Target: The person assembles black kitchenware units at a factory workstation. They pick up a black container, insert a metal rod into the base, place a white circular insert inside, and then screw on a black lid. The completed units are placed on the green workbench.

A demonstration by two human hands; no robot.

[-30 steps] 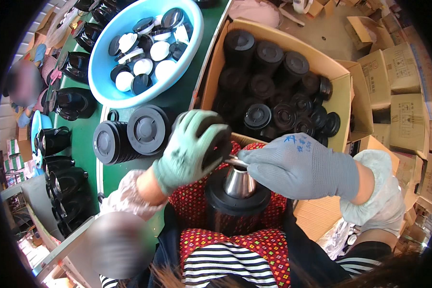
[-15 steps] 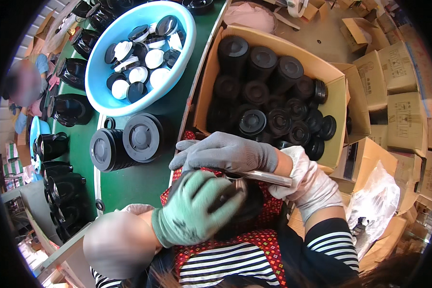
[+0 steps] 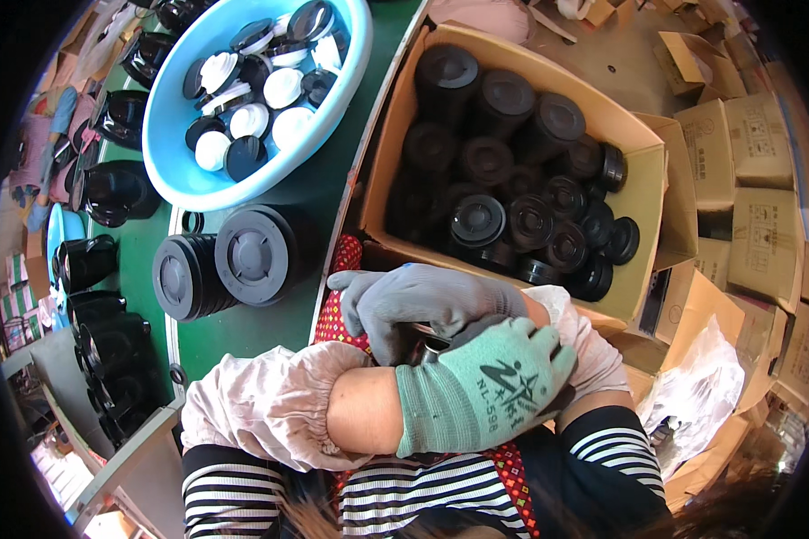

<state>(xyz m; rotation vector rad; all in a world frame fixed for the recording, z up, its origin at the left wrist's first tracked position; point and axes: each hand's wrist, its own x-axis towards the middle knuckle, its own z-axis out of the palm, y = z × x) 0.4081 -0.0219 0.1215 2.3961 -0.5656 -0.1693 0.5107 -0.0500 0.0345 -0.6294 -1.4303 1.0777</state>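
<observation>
In front of my lap, my left hand [image 3: 485,386], in a green glove, reaches across to the right with its fingers bent and pressed together. My right hand [image 3: 431,305], in a grey glove, curls over from above. Between them shows a small part of a dark shiny object [image 3: 430,347]. The gloves hide most of it, so I cannot tell its kind. A dark brown patch shows under the left fingers. Nearest on the left stand two stacks of ribbed black round lids [image 3: 253,256]. Just beyond my hands is a cardboard box [image 3: 656,225] holding black cylindrical parts [image 3: 476,220].
A light blue basin [image 3: 157,153] of black and white lids stands on the green table [image 3: 234,337]. Glossy black pots [image 3: 117,193] line its left side, where another person [image 3: 40,162] works. Cartons [image 3: 764,229] and a clear plastic bag [image 3: 697,377] lie right.
My left hand has swung right, baring its forearm and sleeve. The right hand's fingers have curled downward. A silvery bar that showed beneath the right hand is now hidden. The view has shifted slightly.
</observation>
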